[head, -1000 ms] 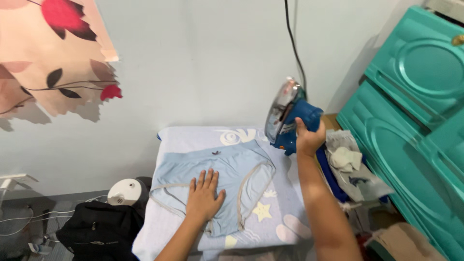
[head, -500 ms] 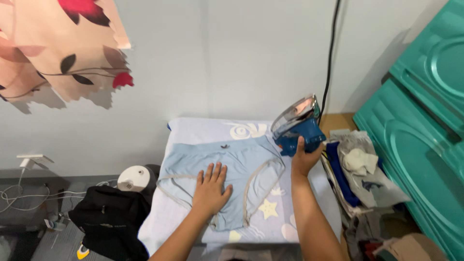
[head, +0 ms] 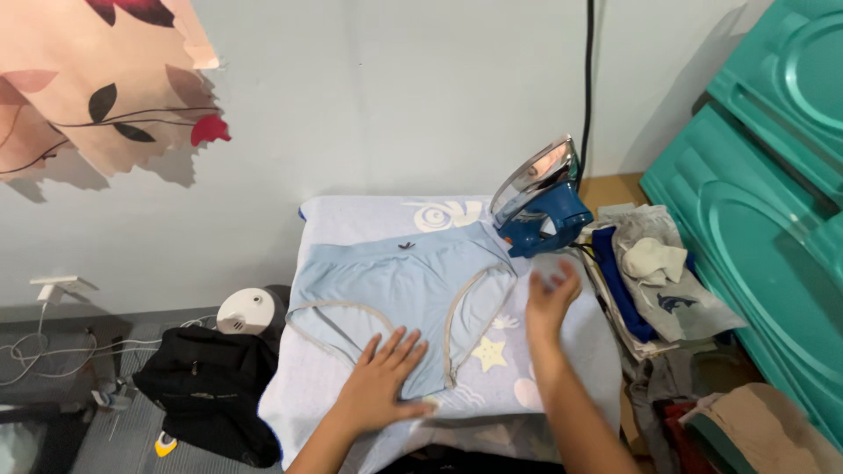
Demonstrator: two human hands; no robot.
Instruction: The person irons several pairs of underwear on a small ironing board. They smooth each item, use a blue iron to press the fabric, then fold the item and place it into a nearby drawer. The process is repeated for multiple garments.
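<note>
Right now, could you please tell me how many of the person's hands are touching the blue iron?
0. The iron stands upright at the board's far right corner. The right hand hovers just below it, open; the left hand lies flat on the light blue underwear.

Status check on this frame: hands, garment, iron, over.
Left hand flat on the briefs, open. Right hand empty, just short of the iron. Iron stands on its heel at the pad's far corner. Nothing on the briefs but the hand.
</note>
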